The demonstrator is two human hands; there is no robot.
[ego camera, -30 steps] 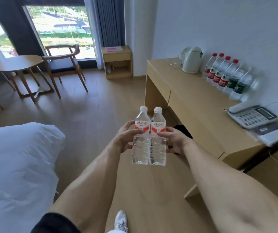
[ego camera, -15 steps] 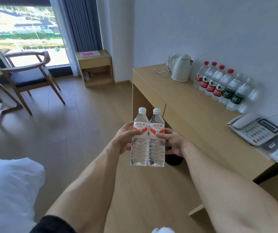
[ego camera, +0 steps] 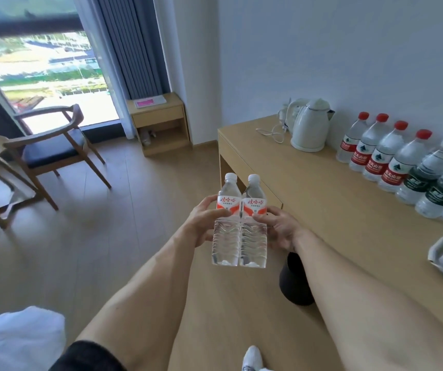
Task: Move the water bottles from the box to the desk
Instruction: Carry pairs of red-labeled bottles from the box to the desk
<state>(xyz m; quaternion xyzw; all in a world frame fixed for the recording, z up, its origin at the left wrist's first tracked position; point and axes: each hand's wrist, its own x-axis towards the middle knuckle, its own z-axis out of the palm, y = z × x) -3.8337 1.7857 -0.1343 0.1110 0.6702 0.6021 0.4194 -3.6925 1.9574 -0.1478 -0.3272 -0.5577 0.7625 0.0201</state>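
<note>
Two clear plastic water bottles with white caps and red-and-white labels are held upright, side by side and touching, above the wooden floor (ego camera: pixel 86 236) just short of the light wooden tabletop (ego camera: pixel 330 199). The left hand (ego camera: pixel 201 223) curls its grip round the left bottle (ego camera: pixel 227 223); the right hand (ego camera: pixel 282 228) grips the right bottle (ego camera: pixel 253 223). On the tabletop, near the wall, stand a white electric kettle (ego camera: pixel 311 127) and a row of water bottles (ego camera: pixel 391 162).
</note>
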